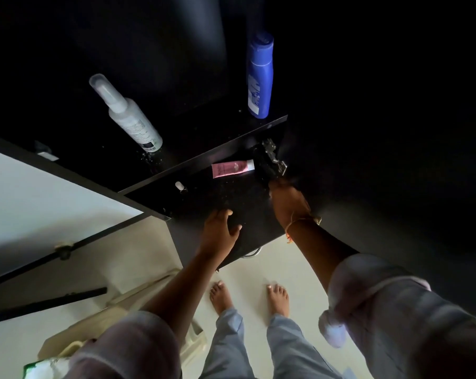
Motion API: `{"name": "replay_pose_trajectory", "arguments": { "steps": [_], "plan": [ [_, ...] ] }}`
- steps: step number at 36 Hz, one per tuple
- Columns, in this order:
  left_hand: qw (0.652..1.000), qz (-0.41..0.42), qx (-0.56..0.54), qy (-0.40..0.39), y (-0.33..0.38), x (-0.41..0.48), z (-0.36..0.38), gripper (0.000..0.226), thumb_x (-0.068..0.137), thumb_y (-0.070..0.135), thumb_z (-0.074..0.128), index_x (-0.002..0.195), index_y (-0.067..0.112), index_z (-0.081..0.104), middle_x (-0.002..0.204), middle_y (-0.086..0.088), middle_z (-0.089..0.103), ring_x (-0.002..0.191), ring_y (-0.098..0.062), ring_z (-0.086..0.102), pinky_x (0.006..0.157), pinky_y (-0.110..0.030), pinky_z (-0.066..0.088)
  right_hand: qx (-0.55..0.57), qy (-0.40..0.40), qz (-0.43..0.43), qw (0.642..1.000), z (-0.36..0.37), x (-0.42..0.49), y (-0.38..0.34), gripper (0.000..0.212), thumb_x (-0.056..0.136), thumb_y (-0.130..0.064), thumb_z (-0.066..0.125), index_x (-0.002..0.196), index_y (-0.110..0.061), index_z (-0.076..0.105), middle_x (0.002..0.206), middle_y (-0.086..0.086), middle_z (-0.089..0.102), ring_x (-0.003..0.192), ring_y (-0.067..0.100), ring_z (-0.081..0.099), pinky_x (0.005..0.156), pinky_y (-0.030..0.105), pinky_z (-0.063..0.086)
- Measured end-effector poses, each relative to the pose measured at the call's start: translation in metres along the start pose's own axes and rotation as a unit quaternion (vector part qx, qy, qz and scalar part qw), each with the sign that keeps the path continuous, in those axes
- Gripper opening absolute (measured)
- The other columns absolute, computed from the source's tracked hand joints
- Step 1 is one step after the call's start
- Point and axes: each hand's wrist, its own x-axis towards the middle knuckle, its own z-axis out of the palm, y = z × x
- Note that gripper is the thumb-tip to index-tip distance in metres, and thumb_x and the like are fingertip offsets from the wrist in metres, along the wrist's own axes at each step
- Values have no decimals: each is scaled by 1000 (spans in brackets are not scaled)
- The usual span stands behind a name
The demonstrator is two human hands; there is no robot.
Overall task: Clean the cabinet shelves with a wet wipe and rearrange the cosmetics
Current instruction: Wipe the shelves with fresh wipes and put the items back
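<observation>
Both hands, left hand (221, 230) and right hand (287, 205), rest on black shelf (231, 192)

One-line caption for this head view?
Both hands, left and right, reach onto a dark lower shelf near a pink tube; two bottles stand above.

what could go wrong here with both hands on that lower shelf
1. The right hand reaches toward the metal hinge; fingers could get scraped.
2. A sweep could knock the pink tube or small white cap off the black lower shelf.
3. Jolting might topple the tall blue bottle above.
</observation>
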Motion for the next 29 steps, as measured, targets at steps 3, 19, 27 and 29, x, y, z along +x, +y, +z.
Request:
{"name": "replay_pose_trajectory", "arguments": {
  "steps": [3,19,27,29],
  "plan": [
    [1000,7,2,3,5,0,-12,42,90,32,65,126,12,57,125,-11,57,117,-23,55,96,-34,48,40,-23,-9,999,-15,-8,-8,39,101,-46,33,106,-25,66,108,6,67,100,28,63,80,33,47],
    [984,103,-62,128,77,-33,-126,47,83,28,73,126,16,55,125,-3,56,117,-19,54,100,-38,47,248,161,-108,949,-138,-90,-49,17,95,-34,60,102,-20,67,83,-6,71,77,9,69,72,17,54],
    [952,173,-101,230,127,-48,-200,42,86,25,70,125,19,54,124,6,52,115,-8,53,98,-34,47,371,222,-183,883,-218,-108,-93,9,94,-38,62,101,-34,66,83,-13,70,76,-2,68,66,15,54],
    [936,203,-108,268,143,-53,-225,40,87,28,69,123,22,55,123,12,51,115,-5,52,98,-34,48,400,243,-207,859,-240,-111,-108,9,93,-40,62,101,-37,65,82,-15,71,75,-4,69,66,14,54]
  ]
}}
